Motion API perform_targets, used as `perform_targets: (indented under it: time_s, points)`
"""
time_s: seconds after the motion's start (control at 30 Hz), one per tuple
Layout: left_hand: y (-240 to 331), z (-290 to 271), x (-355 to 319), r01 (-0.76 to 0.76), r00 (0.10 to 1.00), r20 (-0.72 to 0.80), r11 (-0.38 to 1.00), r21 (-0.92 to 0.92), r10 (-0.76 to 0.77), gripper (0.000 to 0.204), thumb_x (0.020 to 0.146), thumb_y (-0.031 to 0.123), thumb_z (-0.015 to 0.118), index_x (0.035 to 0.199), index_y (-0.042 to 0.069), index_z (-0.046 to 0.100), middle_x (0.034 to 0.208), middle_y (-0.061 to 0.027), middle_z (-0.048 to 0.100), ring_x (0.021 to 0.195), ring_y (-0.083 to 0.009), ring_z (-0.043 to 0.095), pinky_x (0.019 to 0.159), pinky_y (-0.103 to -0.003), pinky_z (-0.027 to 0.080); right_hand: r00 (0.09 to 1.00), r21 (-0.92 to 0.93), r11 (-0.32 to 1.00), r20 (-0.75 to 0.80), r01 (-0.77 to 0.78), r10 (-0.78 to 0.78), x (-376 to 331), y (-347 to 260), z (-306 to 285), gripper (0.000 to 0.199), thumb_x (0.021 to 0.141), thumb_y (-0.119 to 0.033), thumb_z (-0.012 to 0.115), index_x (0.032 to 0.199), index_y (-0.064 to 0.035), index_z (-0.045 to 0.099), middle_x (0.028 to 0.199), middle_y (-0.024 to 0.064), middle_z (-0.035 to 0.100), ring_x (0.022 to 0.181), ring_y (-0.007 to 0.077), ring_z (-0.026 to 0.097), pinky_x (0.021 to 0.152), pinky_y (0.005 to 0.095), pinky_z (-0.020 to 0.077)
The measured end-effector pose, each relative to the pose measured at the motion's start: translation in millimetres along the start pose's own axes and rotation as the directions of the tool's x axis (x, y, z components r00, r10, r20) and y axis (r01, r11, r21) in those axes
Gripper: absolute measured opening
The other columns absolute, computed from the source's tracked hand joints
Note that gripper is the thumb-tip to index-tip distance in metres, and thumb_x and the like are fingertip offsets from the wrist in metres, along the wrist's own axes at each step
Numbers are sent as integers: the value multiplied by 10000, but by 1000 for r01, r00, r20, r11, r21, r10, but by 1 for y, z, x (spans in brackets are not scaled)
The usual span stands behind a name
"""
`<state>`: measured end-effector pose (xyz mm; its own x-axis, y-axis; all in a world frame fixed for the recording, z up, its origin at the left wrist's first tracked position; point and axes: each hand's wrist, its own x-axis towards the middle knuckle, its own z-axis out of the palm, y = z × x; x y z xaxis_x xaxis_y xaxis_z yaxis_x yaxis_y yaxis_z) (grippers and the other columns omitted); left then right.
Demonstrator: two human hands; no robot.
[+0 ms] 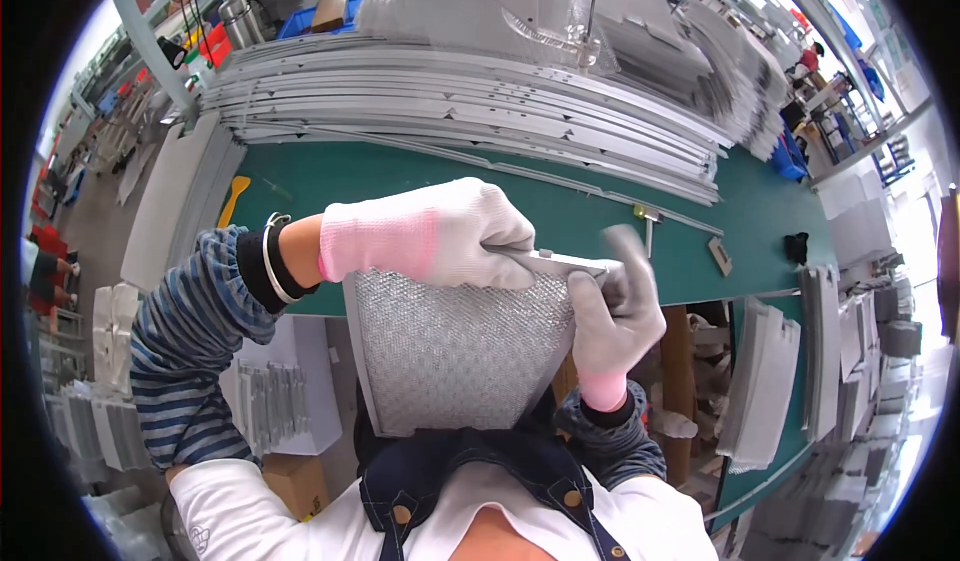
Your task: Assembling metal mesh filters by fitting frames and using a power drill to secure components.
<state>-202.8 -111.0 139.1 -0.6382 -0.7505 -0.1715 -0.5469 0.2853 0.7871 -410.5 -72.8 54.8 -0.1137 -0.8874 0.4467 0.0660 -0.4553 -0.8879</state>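
Observation:
A silver mesh filter panel [455, 351] with a thin metal frame stands tilted in front of my body, its lower edge near my lap. My left hand [460, 236], in a white and pink knit glove, is closed over the far edge of the panel. A light metal frame strip [570, 260] runs from its fingers toward the panel's right corner. There my right hand [618, 311], gloved the same way, has its thumb and curled fingers around the strip's end. Its index finger is raised and blurred. The palm side of the left hand is hidden.
Behind the panel lies a green worktable [400, 166] with a stack of long metal profiles [450, 91]. A yellow tool [234, 201] lies at left, a small hammer-like tool [648, 223] at right. Flat panels [762, 386] stand at lower right; wrapped sheets [650, 51] are piled at the back.

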Motion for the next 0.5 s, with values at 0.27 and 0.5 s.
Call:
perform_targets:
  time_s: [0.27, 0.5]
  points:
    - [-17, 10, -33, -125, 620, -464, 663, 738, 633, 431, 745, 133, 756, 1146, 31, 633, 1088, -139, 644, 997, -313, 637, 848, -383, 520, 947, 156, 985, 299, 69, -113, 23, 61, 26, 96, 992, -81, 452, 995, -33, 535, 1126, 137, 608, 1147, 288, 559, 993, 406, 447]
    - [-121, 115, -148, 404, 884, -286, 912, 68, -370, 319, 840, 196, 643, 1065, -30, 629, 1055, -237, 651, 1017, -374, 642, 818, -408, 541, 896, 837, 365, 288, -407, 337, 19, 157, -34, 336, 1042, -312, 391, 1103, -98, 643, 1254, 143, 592, 1238, 248, 503, 1106, 459, 355]
